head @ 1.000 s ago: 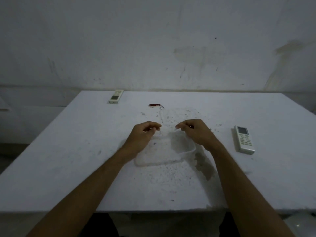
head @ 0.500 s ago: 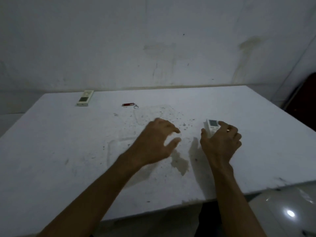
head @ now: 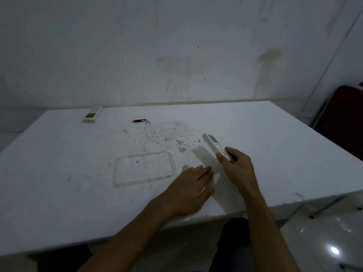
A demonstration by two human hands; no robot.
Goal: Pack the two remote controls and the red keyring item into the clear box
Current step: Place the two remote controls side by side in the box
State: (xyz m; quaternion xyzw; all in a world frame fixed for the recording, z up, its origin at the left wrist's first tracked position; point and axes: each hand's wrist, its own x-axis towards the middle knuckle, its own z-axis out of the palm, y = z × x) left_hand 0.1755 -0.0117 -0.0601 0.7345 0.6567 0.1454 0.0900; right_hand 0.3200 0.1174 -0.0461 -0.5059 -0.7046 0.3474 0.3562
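On the table point(head: 59, 183), the box point(head: 144, 171) lies open-topped near the front edge, its lid point(head: 167, 131) just behind it. Right of the box, the right hand point(head: 238, 169) clasps one remote point(head: 215, 147) by its near end, likely to carry it over. The left hand point(head: 188, 191) rests flat, fingers spread, holding nothing. Far behind the box lie the second remote point(head: 92, 114) and keyring point(head: 140, 121), with open room all around.

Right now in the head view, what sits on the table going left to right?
Far remote control → red keyring item → clear box → left hand → right hand, holding the second remote control.
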